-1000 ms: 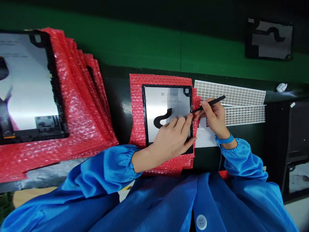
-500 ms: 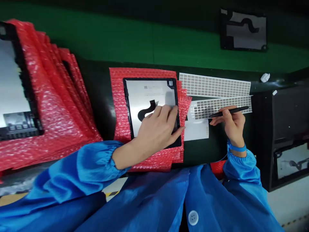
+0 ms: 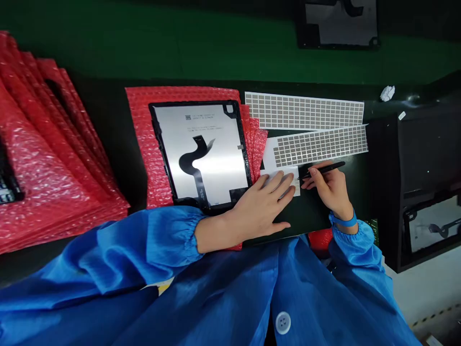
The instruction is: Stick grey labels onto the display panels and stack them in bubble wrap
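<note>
My left hand [image 3: 264, 204] lies flat, fingers spread, on a small white sheet [image 3: 296, 188] with small labels near its right edge. In my right hand [image 3: 329, 185] I hold slim black tweezers [image 3: 333, 166], their tip close to that sheet's right edge. Left of my hands, a display panel [image 3: 223, 168] with a silver back and black frame rests on red bubble-wrap bags [image 3: 139, 120]. A curved black flex cable [image 3: 187, 162] runs down its back, and a small grey sticker [image 3: 240, 147] sits near its right edge.
Two sheets of small grey stickers [image 3: 306, 111] [image 3: 320, 145] lie right of the panel. More red bubble-wrap bags [image 3: 54, 158] are piled at left. A black tray [image 3: 399, 192] stands at right, with a panel [image 3: 432, 226] in it. Crumpled paper [image 3: 387, 93] and another panel [image 3: 338, 24] lie further back.
My left hand has left the panel and moved right onto the small white sheet. My right hand keeps the tweezers, now lower and nearer that sheet. The camera view has shifted right.
</note>
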